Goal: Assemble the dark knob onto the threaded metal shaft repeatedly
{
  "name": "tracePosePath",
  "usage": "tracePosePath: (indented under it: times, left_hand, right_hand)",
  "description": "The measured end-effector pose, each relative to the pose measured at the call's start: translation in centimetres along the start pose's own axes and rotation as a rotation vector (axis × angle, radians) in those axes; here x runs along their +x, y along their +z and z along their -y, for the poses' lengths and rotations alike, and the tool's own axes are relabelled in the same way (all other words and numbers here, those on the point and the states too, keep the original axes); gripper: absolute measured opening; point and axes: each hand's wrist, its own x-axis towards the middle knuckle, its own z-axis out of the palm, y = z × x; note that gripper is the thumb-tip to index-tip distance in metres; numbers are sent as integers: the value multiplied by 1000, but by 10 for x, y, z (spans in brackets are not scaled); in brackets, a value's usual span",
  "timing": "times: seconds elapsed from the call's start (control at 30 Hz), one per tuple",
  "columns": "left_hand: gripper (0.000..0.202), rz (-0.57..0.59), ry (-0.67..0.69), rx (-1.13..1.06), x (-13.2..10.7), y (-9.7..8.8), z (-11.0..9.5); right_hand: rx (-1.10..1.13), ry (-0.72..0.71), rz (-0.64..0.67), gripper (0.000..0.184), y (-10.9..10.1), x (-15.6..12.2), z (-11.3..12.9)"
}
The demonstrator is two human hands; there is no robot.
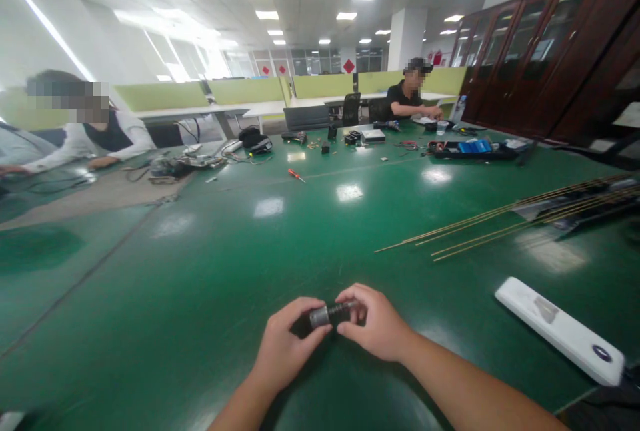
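Low in the middle of the view, a small cylindrical metal part [320, 316] lies level between my hands, just over the green table. Its left end is a grey barrel, and its right side is darker, narrower and ringed, perhaps by a thread or spring. My left hand [289, 341] pinches the barrel between thumb and fingers. On the other side, my right hand [376, 324] has its fingers curled round the thin end, whose tip they partly hide. The exact kind of part cannot be made out.
A white power strip-like box [560, 331] lies at the right. Thin brass-coloured rods [480, 225] stretch across the right side of the green table [210, 284]. Farther off are an orange screwdriver [296, 175], a black tray [470, 151] and two people seated at the far side.
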Motion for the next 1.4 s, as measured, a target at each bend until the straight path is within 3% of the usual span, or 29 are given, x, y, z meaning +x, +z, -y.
tracePosePath:
  times: [0.3, 0.6, 1.4]
  left_hand:
    - [22, 3, -19, -20, 4, 2, 2]
    - [21, 34, -1, -51, 4, 2, 0]
    - [25, 11, 6, -65, 0, 4, 2]
  right_hand:
    - [10, -13, -1, 37, 1, -2, -2]
    - [15, 38, -23, 11, 4, 4, -4]
    - [57, 104, -10, 9, 5, 5, -5]
